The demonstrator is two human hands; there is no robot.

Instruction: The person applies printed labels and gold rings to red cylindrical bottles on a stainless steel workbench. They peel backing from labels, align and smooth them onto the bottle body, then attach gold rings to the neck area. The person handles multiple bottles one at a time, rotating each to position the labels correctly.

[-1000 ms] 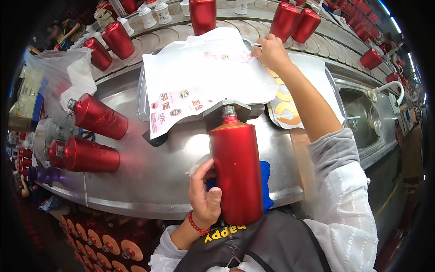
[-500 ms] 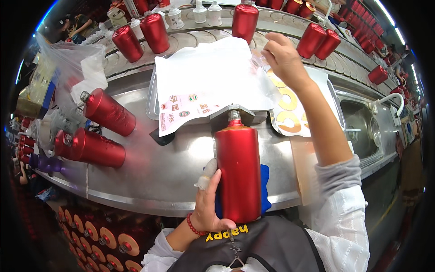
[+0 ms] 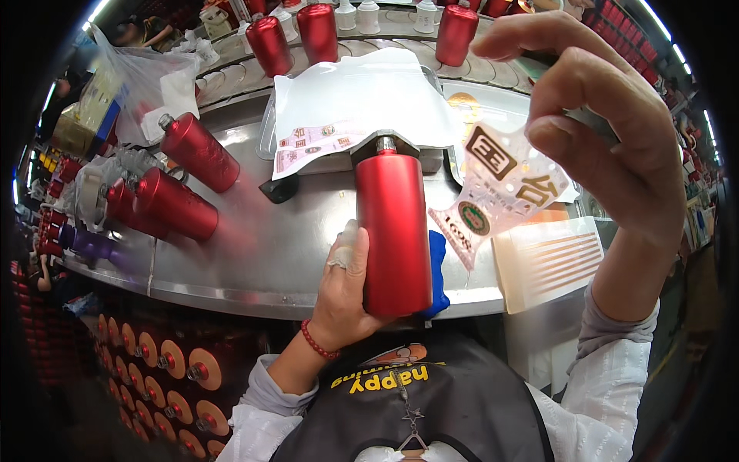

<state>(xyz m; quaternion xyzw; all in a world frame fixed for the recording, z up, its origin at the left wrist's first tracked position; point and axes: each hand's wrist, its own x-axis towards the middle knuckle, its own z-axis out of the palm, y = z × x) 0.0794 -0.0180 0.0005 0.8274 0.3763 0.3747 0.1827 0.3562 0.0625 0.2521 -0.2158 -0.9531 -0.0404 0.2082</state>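
My left hand (image 3: 342,289) is wrapped round the side of a red metallic bottle (image 3: 392,231), with a pale cover on one finger. The bottle's clear neck points away from me and meets a notched metal stand (image 3: 366,148). Part of a blue cloth (image 3: 437,273) shows beside the bottle's right side. Raised close to the camera, my right hand (image 3: 608,127) has curled fingers, and from it hangs a clear printed label sheet (image 3: 500,189). The exact pinch point is hard to see. Beyond the stand lies white backing paper (image 3: 362,92) with pink print along its near edge.
Several red bottles (image 3: 200,154) stand at the left. More bottles (image 3: 318,35) and white caps stand along the conveyor (image 3: 369,45). A gold label (image 3: 464,108) lies on a tray at the right, near a striped pale sheet (image 3: 550,258). Boxed bottles (image 3: 173,358) sit lower left.
My right hand has come back from the paper's far right corner toward me, bringing the clear label with it. My left hand still holds the bottle, whose neck is now closer to the stand.
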